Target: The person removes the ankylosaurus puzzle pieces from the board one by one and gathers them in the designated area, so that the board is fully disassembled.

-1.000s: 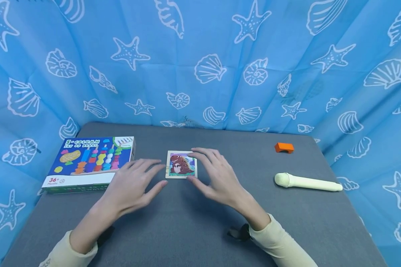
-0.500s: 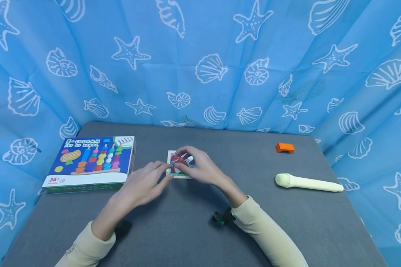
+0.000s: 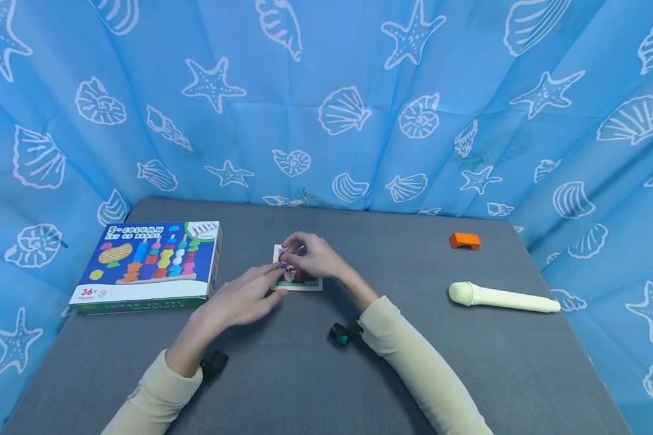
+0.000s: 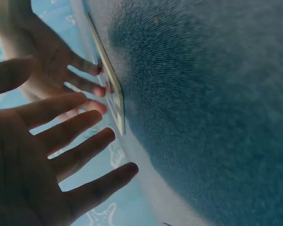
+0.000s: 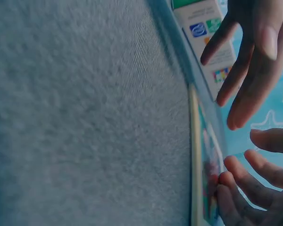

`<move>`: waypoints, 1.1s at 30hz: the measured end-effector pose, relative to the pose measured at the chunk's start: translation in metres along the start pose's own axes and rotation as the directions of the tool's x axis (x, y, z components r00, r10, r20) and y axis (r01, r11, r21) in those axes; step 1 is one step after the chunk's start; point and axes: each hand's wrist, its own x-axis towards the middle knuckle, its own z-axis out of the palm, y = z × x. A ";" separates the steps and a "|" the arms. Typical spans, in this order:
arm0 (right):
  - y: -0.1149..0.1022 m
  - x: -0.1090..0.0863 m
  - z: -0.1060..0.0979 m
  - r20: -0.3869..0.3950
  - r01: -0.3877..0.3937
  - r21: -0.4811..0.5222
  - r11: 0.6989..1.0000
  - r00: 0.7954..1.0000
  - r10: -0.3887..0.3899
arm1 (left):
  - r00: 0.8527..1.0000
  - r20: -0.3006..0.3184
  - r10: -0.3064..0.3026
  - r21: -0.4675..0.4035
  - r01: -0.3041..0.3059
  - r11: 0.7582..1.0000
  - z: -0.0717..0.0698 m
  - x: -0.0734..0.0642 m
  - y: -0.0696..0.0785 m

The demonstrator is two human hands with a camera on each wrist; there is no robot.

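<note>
On the table lies a small square jigsaw puzzle (image 3: 307,286) in a pale wooden frame, with a reddish-brown animal picture. My right hand (image 3: 318,258) reaches over its upper part, fingers bent down and fingertips at the picture. In the left wrist view the fingers of that right hand (image 4: 47,61) are spread, their tips right at the puzzle (image 4: 114,87). My left hand (image 3: 245,300) lies beside the puzzle's left edge, fingertips by the frame. Its fingers (image 4: 80,155) are extended and apart. The picture's upper right is hidden under my right hand.
A bead-set box (image 3: 147,266) stands left of my left hand. Far right are an orange arch block (image 3: 464,241) and a cream microphone (image 3: 503,297). A blue shell-patterned curtain (image 3: 348,151) hangs behind the grey table (image 3: 305,374).
My right hand has moved left from the puzzle's right edge to over its upper left, its fingers drawing in. My left hand has shifted slightly right, closer to the frame.
</note>
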 end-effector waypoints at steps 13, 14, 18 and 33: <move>0.012 0.024 0.002 0.004 -0.063 -0.114 0.992 0.998 0.063 | 0.993 0.105 -0.054 0.059 0.048 0.997 0.004 0.000 0.002; 0.012 0.024 0.003 -0.002 -0.065 -0.124 0.990 0.998 0.065 | 0.993 0.108 -0.054 0.059 0.048 0.997 0.004 0.000 0.002; 0.010 0.024 0.005 -0.026 -0.066 -0.187 0.980 0.998 0.063 | 0.992 0.113 -0.056 0.064 0.049 0.997 0.006 0.000 0.002; 0.004 0.030 -0.001 0.042 -0.036 -0.343 0.939 0.998 0.054 | 0.990 0.123 -0.065 0.056 0.058 0.997 0.007 0.002 0.003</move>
